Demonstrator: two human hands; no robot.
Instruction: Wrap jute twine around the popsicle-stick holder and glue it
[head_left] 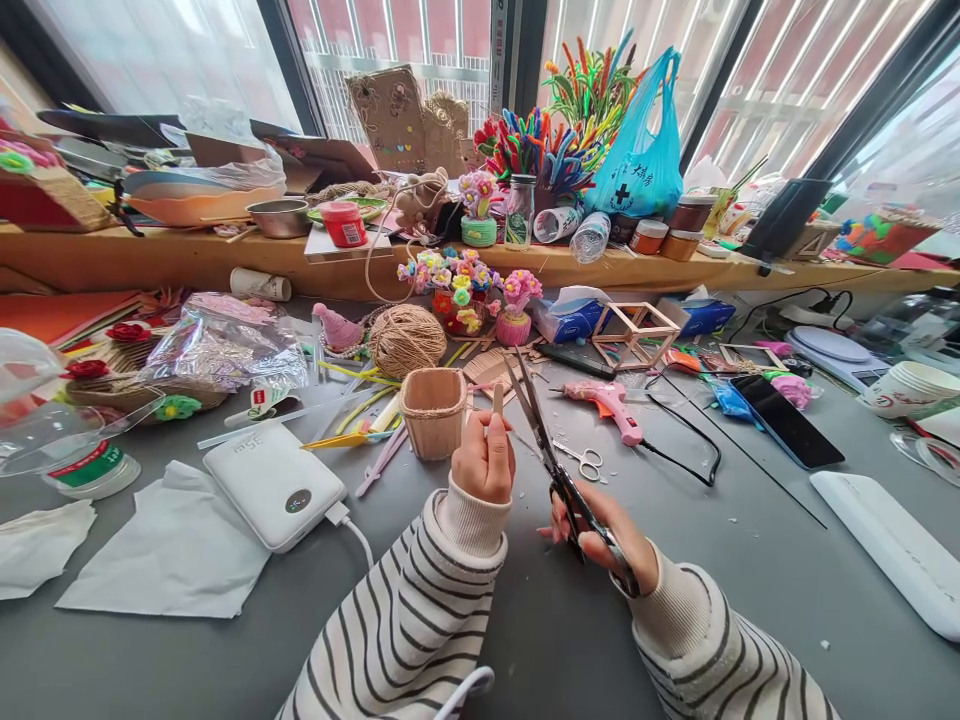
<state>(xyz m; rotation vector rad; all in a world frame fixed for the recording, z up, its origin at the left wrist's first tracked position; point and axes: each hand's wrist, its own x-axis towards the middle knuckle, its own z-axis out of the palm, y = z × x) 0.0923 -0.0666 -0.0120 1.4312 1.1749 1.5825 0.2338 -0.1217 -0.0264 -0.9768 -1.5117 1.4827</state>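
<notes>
While my left hand [486,460] pinches a wooden stick [498,398] upright between thumb and fingers, my right hand [600,535] grips black scissors [541,440] by the handles, fingers through the loops, blades spread and pointing up and away just right of the stick; I cannot tell whether a blade touches the wood. Both wrists wear striped sleeves [420,610] over a grey table [540,620]. Just left of the stick stands a small stick-built cup [433,410], with a ball of twine [406,340] behind it. A white power bank [274,484] lies further left, its cable plugged in, beside sheets of white paper [169,550]. Small silver scissors [581,458] lie just beyond my right hand, near a pink glue gun [609,405] whose black cord loops across the table. A dark phone [786,420] lies face up well to the right, and a wooden cube frame [636,335] sits behind the glue gun. Pipe-cleaner flowers [465,285] cluster at the table's back edge, below a wooden shelf [187,258] crowded with jars, a blue plastic bag [641,150] and bright pipe cleaners [540,140] against the window
</notes>
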